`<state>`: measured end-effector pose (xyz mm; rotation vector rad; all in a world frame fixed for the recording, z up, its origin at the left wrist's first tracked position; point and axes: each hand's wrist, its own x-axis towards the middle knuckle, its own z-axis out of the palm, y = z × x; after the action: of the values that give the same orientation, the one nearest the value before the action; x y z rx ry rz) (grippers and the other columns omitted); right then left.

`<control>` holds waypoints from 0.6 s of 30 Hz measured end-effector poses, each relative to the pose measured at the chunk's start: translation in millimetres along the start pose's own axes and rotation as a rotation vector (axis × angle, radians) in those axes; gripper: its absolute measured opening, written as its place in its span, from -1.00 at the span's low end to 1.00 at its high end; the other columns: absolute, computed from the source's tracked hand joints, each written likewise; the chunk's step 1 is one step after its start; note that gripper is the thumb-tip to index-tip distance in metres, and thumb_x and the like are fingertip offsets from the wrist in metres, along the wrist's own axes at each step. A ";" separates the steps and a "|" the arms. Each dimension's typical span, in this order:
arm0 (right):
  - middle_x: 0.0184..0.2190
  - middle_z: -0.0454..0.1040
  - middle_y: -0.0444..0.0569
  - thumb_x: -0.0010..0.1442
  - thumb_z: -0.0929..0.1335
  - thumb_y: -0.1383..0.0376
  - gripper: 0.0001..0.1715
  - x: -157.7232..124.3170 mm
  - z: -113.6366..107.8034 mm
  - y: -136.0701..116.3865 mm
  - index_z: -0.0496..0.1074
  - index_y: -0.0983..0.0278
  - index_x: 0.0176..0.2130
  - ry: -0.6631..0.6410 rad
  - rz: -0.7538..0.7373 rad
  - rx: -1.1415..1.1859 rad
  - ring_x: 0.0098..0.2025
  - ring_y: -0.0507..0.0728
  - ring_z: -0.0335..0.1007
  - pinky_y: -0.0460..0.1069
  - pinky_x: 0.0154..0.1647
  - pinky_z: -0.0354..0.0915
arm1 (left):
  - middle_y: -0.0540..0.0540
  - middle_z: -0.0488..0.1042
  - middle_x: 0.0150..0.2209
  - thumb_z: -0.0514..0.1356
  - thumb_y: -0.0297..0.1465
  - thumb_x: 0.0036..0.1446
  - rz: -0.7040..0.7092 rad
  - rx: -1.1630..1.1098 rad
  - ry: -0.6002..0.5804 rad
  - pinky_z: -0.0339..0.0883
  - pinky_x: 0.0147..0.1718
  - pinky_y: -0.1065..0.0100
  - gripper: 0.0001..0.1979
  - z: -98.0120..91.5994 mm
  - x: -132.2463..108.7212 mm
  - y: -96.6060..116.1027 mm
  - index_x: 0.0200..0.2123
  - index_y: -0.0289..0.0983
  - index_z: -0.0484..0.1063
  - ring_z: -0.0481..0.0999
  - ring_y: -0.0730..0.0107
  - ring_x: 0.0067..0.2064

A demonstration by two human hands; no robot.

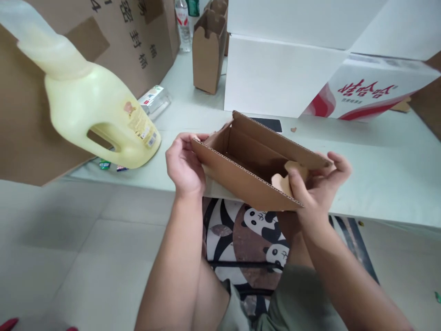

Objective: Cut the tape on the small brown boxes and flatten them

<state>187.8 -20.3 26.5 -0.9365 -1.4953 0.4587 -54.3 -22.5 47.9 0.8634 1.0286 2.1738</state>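
Note:
A brown cardboard box is held between my two hands over the table's front edge, its open top facing me. My left hand grips the left end, fingers closed over the rim at the corner. At the other end, my right hand has its thumb on a notched end flap inside the box, with the fingers behind the wall. The flap leans inward over the opening. The box's underside is hidden.
A pale yellow jug stands at the left by a large carton. At the back are a folded cardboard box, a water bottle and white boxes. A dark flat item lies behind my box on the table.

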 end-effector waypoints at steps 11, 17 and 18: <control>-0.03 0.48 -0.10 0.23 0.47 0.21 -0.58 -23.5 -1.2 3.2 0.38 0.06 0.07 0.133 0.217 0.160 0.01 0.16 0.48 0.16 0.12 0.39 | 0.03 0.29 -0.46 0.22 -0.15 0.20 0.153 0.202 -0.036 0.41 -0.14 0.25 -0.73 22.2 -1.4 -23.5 -0.41 -0.17 0.27 0.41 0.38 -0.38; 0.03 0.54 -0.06 0.26 0.42 0.35 -0.57 -19.8 -0.4 0.0 0.43 0.05 0.10 0.101 0.115 0.155 0.09 0.17 0.51 0.19 0.19 0.40 | 0.05 0.21 -0.56 0.22 -0.18 0.19 0.225 0.187 -0.005 0.36 -0.26 0.30 -0.75 33.2 1.3 -28.4 -0.43 -0.17 0.32 0.36 0.36 -0.40; 0.02 0.54 -0.05 0.26 0.42 0.35 -0.61 -18.8 -1.4 -0.3 0.46 0.06 0.06 0.095 0.095 0.138 0.09 0.18 0.52 0.19 0.18 0.41 | 0.04 0.23 -0.56 0.23 -0.18 0.20 0.236 0.198 -0.012 0.37 -0.26 0.31 -0.77 33.5 1.8 -29.7 -0.41 -0.17 0.36 0.37 0.36 -0.39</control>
<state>187.5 -35.3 15.0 -0.9104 -1.3200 0.5718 -23.8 9.5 40.9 1.1377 1.2037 2.2817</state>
